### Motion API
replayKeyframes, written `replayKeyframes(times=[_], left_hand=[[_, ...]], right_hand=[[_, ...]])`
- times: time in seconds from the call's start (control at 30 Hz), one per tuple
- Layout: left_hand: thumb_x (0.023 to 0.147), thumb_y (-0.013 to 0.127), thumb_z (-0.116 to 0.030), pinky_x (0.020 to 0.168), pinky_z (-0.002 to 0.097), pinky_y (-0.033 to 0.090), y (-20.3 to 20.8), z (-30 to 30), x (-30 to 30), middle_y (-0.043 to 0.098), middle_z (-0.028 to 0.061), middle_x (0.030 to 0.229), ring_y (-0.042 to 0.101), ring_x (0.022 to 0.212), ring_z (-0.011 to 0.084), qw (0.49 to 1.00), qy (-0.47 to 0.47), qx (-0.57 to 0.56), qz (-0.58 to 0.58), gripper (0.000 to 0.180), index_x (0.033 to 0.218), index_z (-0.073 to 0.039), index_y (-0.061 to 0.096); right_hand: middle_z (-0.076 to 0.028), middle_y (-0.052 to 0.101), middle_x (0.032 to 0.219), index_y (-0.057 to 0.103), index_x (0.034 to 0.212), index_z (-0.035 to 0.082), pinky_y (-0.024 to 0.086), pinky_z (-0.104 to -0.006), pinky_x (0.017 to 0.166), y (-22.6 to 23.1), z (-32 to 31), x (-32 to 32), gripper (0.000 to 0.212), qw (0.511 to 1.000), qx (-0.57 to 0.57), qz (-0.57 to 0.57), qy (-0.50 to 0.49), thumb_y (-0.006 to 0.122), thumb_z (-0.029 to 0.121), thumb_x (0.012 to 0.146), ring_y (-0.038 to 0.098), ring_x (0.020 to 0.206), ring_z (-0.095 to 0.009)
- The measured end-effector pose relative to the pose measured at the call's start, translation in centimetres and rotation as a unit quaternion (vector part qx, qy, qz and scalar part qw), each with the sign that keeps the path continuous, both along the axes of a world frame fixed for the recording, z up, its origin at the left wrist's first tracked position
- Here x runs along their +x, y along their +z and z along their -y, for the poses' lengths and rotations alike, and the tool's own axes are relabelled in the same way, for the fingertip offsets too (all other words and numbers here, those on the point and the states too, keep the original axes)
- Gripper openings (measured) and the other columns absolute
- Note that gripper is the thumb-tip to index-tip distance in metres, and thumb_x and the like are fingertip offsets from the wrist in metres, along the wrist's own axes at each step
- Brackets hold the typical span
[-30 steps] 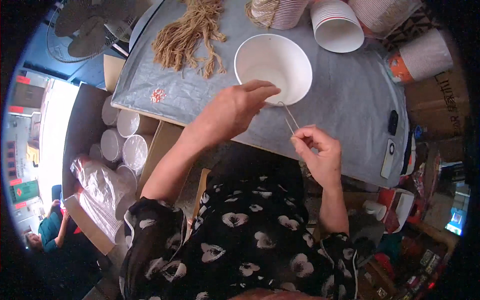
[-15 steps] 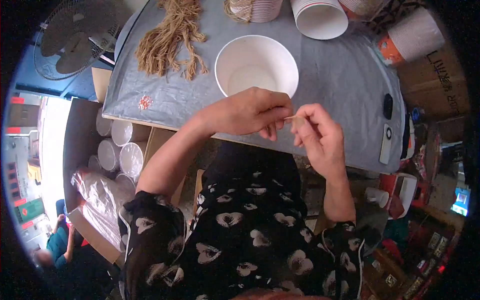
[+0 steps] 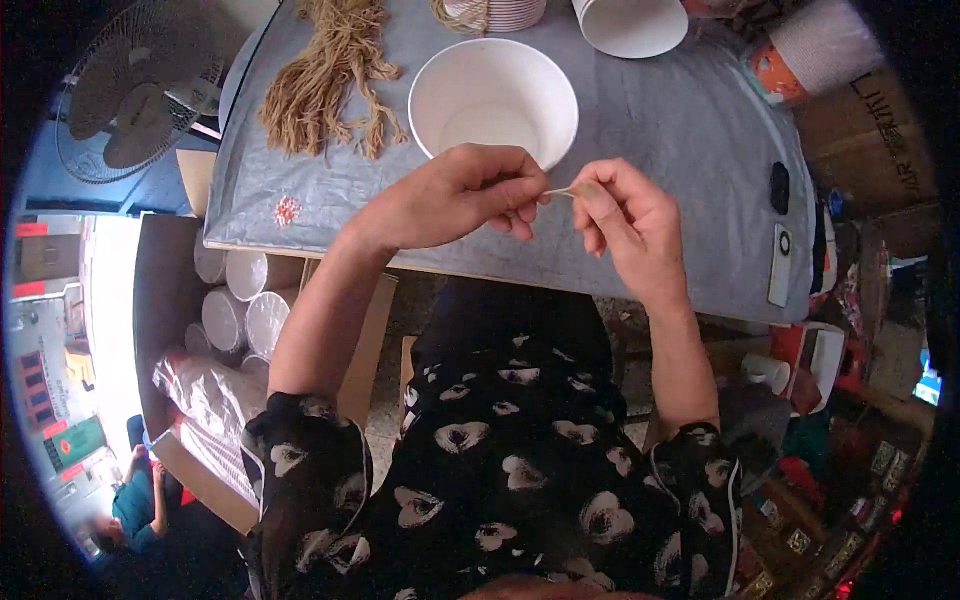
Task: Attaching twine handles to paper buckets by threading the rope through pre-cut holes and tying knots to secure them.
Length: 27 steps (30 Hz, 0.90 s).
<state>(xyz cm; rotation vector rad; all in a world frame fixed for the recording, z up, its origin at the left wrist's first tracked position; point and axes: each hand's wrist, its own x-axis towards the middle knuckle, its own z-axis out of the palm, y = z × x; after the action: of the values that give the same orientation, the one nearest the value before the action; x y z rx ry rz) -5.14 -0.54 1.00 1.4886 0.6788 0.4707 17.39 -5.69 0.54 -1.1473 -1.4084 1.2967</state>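
Observation:
A short tan strand of twine [image 3: 561, 191] is stretched between my two hands over the near part of the table. My left hand [image 3: 465, 195] pinches one end between thumb and fingers, its back facing up. Thumb and fingertips of my right hand [image 3: 630, 215] are closed on the other end. Just beyond my left hand stands a white paper tub [image 3: 440, 95], wide mouth up, its near rim partly covered by that hand. A loose bundle of tan twine [image 3: 325, 85] lies to its left. Closer to the table edge is a small pile of red and white bits [image 3: 287, 211].
At the far side are a stack of tubs [image 3: 500, 13] with twine around it and a tipped tub [image 3: 635, 22]. A black object [image 3: 779, 188] and a white device [image 3: 780, 265] lie right. Left are a carton [image 3: 205, 480] of wrapped tubs, a fan [image 3: 140, 105] and a seated person [image 3: 142, 505].
My hands have drawn slightly apart, so more of the twine strand shows between them. Both sit higher in the picture, and the view has shifted a little.

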Motion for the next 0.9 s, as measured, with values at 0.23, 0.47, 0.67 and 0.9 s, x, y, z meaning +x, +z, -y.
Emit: replayKeyframes(times=[0.23,0.47,0.67,0.9], left_hand=[[0.104,0.053,-0.023,0.075,0.0257,0.053,-0.1,0.1,0.2,0.064,0.0034,0.089,0.067,0.083,0.0126,0.999,0.023,-0.035,0.024,0.023,0.105,-0.001,0.059],[0.104,0.053,-0.024,0.074,0.025,0.052,-0.3,0.4,-0.1,0.065,0.0025,0.087,0.067,0.083,0.0117,0.999,0.036,-0.02,0.035,0.024,0.104,0.0,0.06],[0.104,0.054,-0.025,0.074,0.0249,0.052,-0.5,0.3,0.0,0.065,0.0025,0.087,0.066,0.082,0.0109,0.997,0.037,-0.043,0.047,0.025,0.103,-0.001,0.06],[0.104,0.055,-0.021,0.075,0.0248,0.053,-0.4,0.5,-0.2,0.066,0.0027,0.087,0.066,0.082,0.0105,0.998,0.046,-0.034,0.041,0.022,0.104,0.0,0.061]], right_hand=[[0.003,0.054,0.067,0.061,0.096,0.002,0.038,-0.019,0.049,0.1,-0.5,0.1,0.019,0.997,0.046,0.051,-0.017,0.058,0.019,0.102,0.046,0.055,-0.003],[0.002,0.051,0.063,0.064,0.095,0.0,0.032,-0.0198,0.042,-0.5,-1.0,0.6,0.021,0.978,-0.148,-0.145,0.026,0.06,0.02,0.1,0.042,0.05,-0.004],[0.001,0.049,0.061,0.063,0.1,0.0,0.029,-0.0191,0.042,-0.2,-0.8,0.7,0.028,0.978,-0.164,-0.128,0.032,0.056,0.027,0.102,0.037,0.047,-0.003],[0.002,0.049,0.062,0.063,0.098,0.0,0.03,-0.0189,0.043,-0.4,-0.8,0.5,0.019,0.992,-0.082,-0.084,0.039,0.059,0.019,0.1,0.039,0.05,-0.003]])
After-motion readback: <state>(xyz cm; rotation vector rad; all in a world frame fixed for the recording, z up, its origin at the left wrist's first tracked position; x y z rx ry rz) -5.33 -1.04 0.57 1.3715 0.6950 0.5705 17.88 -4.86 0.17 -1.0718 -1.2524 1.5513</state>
